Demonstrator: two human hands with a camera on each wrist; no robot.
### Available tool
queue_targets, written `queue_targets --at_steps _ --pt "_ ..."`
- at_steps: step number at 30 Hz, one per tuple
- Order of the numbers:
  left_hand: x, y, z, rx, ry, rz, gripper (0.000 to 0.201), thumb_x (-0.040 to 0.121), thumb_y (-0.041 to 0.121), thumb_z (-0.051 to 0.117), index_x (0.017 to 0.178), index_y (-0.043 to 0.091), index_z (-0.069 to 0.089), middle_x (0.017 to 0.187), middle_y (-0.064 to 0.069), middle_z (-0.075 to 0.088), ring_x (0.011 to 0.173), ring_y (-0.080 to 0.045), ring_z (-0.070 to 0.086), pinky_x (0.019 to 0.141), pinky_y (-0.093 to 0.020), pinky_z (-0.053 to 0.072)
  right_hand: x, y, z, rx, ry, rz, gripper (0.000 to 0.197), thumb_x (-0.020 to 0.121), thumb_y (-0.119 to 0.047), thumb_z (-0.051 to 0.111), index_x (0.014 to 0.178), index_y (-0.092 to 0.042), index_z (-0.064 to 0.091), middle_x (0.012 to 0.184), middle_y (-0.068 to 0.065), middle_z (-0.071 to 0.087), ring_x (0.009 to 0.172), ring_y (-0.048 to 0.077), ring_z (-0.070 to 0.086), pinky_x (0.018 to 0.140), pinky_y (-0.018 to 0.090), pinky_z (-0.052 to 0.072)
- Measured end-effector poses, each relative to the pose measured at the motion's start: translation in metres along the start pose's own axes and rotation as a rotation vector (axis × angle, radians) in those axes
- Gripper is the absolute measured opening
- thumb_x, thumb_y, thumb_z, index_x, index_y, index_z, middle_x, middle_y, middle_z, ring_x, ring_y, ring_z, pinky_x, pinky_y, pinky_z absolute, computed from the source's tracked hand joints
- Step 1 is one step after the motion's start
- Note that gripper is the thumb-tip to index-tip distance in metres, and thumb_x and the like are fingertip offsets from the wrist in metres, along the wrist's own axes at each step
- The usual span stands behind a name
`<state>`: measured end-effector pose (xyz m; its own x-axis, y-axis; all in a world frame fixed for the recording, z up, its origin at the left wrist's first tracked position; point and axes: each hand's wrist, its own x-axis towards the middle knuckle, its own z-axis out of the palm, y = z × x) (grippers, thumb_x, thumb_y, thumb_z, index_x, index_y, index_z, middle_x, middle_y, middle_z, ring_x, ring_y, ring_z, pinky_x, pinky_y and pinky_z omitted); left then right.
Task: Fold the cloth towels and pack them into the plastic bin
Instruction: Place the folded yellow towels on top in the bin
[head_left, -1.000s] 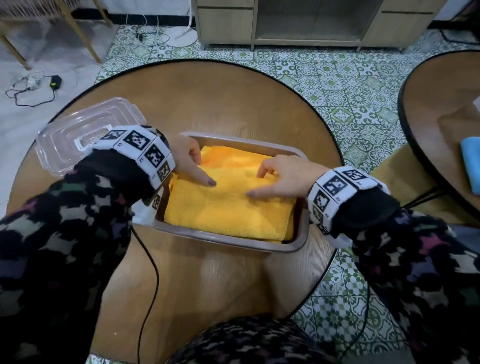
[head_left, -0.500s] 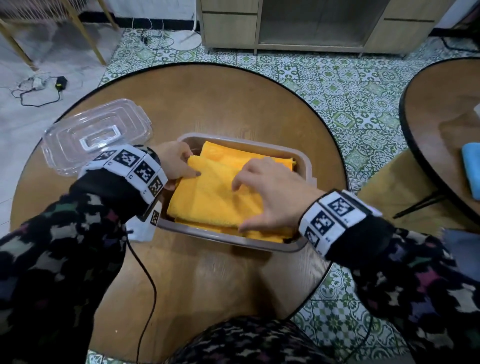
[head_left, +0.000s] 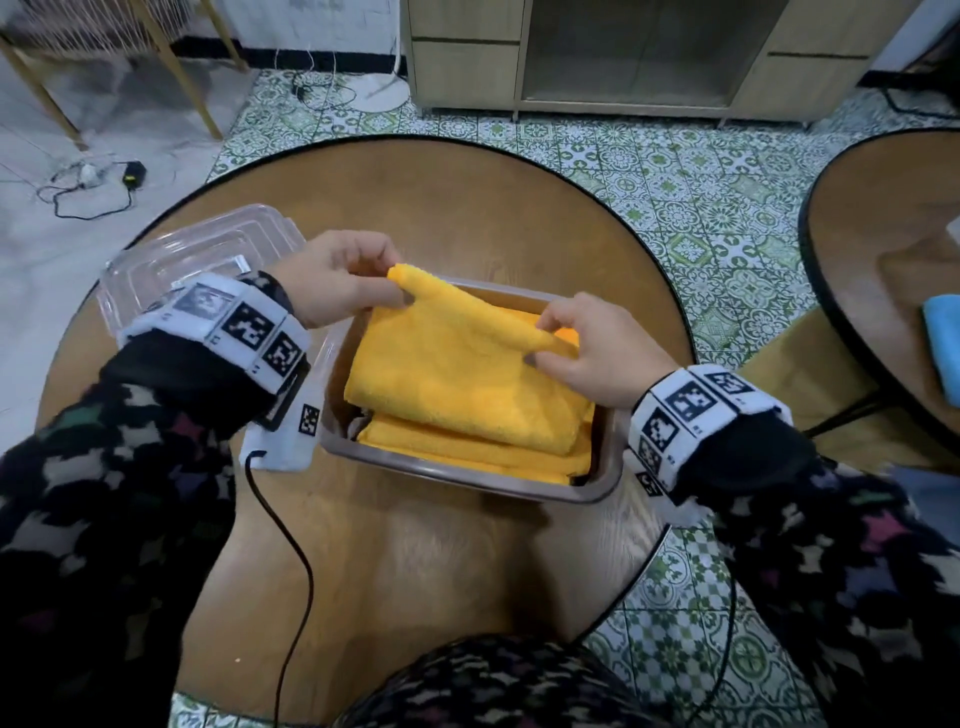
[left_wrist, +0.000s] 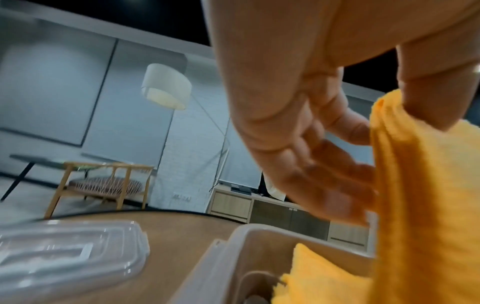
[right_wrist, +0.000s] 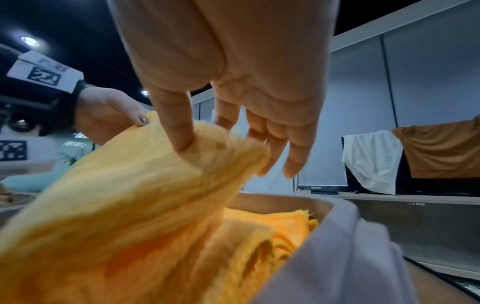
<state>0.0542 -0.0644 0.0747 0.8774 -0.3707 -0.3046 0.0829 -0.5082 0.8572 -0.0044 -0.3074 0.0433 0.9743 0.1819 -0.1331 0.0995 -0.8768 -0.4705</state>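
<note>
On the far left of the round wooden table (head_left: 426, 208) lies the clear lid (head_left: 197, 260), flat and touching nothing else. Just beside it is the left hand (head_left: 332, 275). Its thumb and fingers (left_wrist: 345, 131) pinch one far corner of the top yellow towel (head_left: 462, 384) and hold that corner up in the air. The towel's near edge rests inside the gray plastic bin (head_left: 602, 483), on top of another folded yellow towel (head_left: 467, 452). The bin sits in the middle of the table. The right hand (head_left: 597, 353) pinches the other far corner of the top towel, thumb on the near side, the other fingers loosely bent. On a 2nd table (head_left: 883, 249) at the far right lies a blue cloth (head_left: 943, 343).
</note>
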Motion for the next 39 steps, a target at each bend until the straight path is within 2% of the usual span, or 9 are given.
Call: queue_targets --at_steps 5,8,10,16,24,28,33,36,39 --pt "-0.005 -0.021 0.002 -0.081 -0.005 -0.262 0.023 0.093 0.004 0.044 0.074 0.017 0.046 0.058 -0.007 0.034 0.036 -0.010 0.037 0.035 -0.018 0.035 0.002 -0.001 -0.010 0.249 0.057 0.027 0.019 0.084 -0.039 0.064 0.085 -0.023 0.055 0.084 -0.007 0.058 0.082 0.013 0.054 0.069 0.028 0.040" --pt "-0.010 -0.041 0.005 0.343 -0.017 -0.381 0.005 0.093 0.016 0.050 0.089 0.014 0.052 0.079 -0.020 0.056 0.067 -0.028 0.059 0.062 -0.040 0.054 0.001 0.001 0.003 0.054 -0.121 0.100 0.025 0.086 -0.043 0.061 0.099 -0.024 0.052 0.089 -0.006 0.056 0.092 0.017 0.053 0.077 0.034 0.046" --pt "-0.013 -0.044 0.011 0.640 -0.011 -0.388 0.024 0.092 0.027 0.052 0.105 0.007 0.050 0.101 -0.021 0.058 0.093 -0.034 0.056 0.079 -0.045 0.047 -0.002 0.001 0.012 -0.026 -0.140 0.138 0.030 0.088 -0.044 0.057 0.110 -0.026 0.048 0.095 -0.003 0.056 0.096 0.019 0.053 0.081 0.040 0.049" --pt "-0.011 -0.028 0.038 0.732 -0.099 -0.382 0.049 0.092 0.040 0.051 0.126 0.010 0.033 0.093 -0.003 0.047 0.092 -0.026 0.047 0.071 -0.032 0.038 -0.004 -0.001 0.017 -0.134 -0.291 0.192 0.075 0.081 -0.062 0.055 0.139 -0.019 0.034 0.137 0.006 0.042 0.126 0.026 0.041 0.093 0.038 0.041" --pt "-0.008 -0.022 0.029 0.780 0.094 -0.311 0.053 0.074 0.037 0.074 0.114 0.017 0.046 0.099 -0.001 0.050 0.091 -0.020 0.048 0.074 -0.032 0.041 -0.006 0.002 0.021 -0.057 -0.236 0.119 0.033 0.084 -0.046 0.063 0.101 -0.027 0.042 0.111 -0.001 0.049 0.101 0.019 0.043 0.071 0.031 0.029" --pt "-0.006 -0.010 0.020 0.484 0.067 -0.279 0.040 0.067 0.026 0.079 0.091 0.022 0.048 0.077 0.002 0.050 0.078 -0.022 0.053 0.068 -0.034 0.043 -0.007 0.003 0.020 -0.044 -0.214 0.042 0.030 0.082 -0.042 0.064 0.090 -0.026 0.041 0.096 -0.002 0.047 0.092 0.020 0.043 0.068 0.030 0.033" --pt "-0.005 0.004 0.013 0.120 0.015 -0.233 0.052 0.036 0.032 0.073 0.082 0.023 0.050 0.090 -0.013 0.056 0.092 -0.037 0.060 0.082 -0.056 0.050 -0.006 0.002 0.009 0.191 -0.163 0.064 0.025 0.081 -0.029 0.064 0.084 -0.019 0.041 0.080 -0.002 0.044 0.068 0.015 0.041 0.061 0.031 0.034" --pt "-0.004 0.007 0.011 0.013 0.044 -0.152 0.056 0.033 0.034 0.072 0.082 0.022 0.048 0.082 -0.007 0.056 0.078 -0.024 0.061 0.072 -0.040 0.052 -0.002 0.004 0.005 0.306 -0.083 0.053 0.027 0.079 -0.020 0.066 0.076 -0.021 0.039 0.073 -0.003 0.041 0.061 0.012 0.037 0.055 0.028 0.030" --pt "0.005 0.005 0.011 -0.072 0.155 -0.023 0.043 0.061 0.000 0.078 0.079 0.022 0.045 0.074 -0.002 0.052 0.059 -0.007 0.057 0.054 -0.023 0.048 0.003 0.007 0.002 0.377 0.110 0.039 0.030 0.077 -0.017 0.067 0.076 -0.028 0.040 0.075 -0.010 0.048 0.065 0.006 0.044 0.060 0.027 0.034"
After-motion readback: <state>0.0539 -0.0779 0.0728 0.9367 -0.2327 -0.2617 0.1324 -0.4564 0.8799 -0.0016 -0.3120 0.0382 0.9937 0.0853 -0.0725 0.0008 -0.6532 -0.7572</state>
